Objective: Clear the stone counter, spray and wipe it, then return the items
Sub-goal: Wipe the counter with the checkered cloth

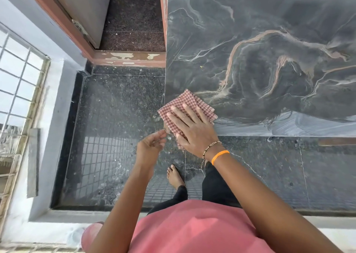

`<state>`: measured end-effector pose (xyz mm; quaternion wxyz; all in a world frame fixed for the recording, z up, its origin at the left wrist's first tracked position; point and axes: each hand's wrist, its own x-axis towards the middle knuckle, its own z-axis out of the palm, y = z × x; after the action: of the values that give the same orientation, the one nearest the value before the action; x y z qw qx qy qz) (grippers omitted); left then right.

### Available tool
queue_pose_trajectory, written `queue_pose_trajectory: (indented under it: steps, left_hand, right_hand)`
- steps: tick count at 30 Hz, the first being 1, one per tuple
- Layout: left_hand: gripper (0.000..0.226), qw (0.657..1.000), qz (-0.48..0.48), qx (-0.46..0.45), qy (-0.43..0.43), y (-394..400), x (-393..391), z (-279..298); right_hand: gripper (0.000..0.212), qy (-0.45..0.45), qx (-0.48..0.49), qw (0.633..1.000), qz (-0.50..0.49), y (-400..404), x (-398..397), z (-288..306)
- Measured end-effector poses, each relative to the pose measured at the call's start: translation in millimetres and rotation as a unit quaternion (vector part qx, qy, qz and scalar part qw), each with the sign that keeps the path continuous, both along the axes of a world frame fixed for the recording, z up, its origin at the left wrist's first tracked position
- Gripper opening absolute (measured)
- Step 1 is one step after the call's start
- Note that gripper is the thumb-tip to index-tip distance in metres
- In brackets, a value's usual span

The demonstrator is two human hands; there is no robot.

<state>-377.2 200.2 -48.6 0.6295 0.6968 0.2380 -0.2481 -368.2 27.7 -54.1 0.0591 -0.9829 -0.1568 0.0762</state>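
We look down on the counter, a dark grey stone slab with pale and tan veins, filling the frame from twelve to three o'clock. Its near left corner sits close to the centre of the view. Along its front edge, toward three o'clock, a streaked wet film shows on the stone.

Our right hand lies flat on the cloth, fingers straight and spread, pressing it down at that corner. The cloth is folded, red and white checked, and part of it hangs past the counter's left and front edges. The fingers point toward eleven o'clock. On the right wrist we wear a bead bracelet and, just behind it, an orange band.

Our left hand hovers just at eight o'clock of the cloth, off the slab and over the floor. Its fingers are loosely curled, palm turned toward the cloth, and it holds nothing; the fingertips sit just beside the cloth's hanging edge, and we cannot tell whether they touch it.

Below, the floor is dark speckled stone, glossy, mirroring a grid pattern. Our bare foot stands on it near six o'clock. A barred window sits at nine o'clock, and a brown door frame with chipped paint runs at eleven o'clock. Our pink shirt fills the bottom of the view.
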Motion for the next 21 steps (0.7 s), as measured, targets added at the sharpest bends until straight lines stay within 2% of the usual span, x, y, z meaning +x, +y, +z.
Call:
queue_pose_trajectory:
  steps: [7,11,14,17,21]
  left_hand:
    - [0.041,0.999,-0.038,-0.024,0.011,3.3,-0.5,4.1]
    - [0.038,0.999,-0.043,-0.027,0.018,5.6,0.7,3.6]
    - [0.038,0.998,-0.042,-0.029,0.021,5.5,1.1,0.4]
    - [0.037,0.999,-0.038,-0.026,0.025,4.9,1.0,-2.2]
    - [0.037,1.0,0.009,-0.02,0.015,-2.9,0.4,-0.1]
  right_hand:
    - [0.066,0.012,-0.013,0.979,-0.205,-81.0,-8.8,2.7]
    - [0.066,0.005,0.0,0.934,-0.358,-124.4,-17.5,3.1]
    - [0.063,0.012,0.004,0.902,-0.431,-124.8,-26.9,-1.1]
    - [0.063,0.027,0.002,0.886,-0.463,-97.6,-30.8,-3.7]
    - [0.064,0.037,-0.002,0.925,-0.379,-42.1,-23.3,-4.0]
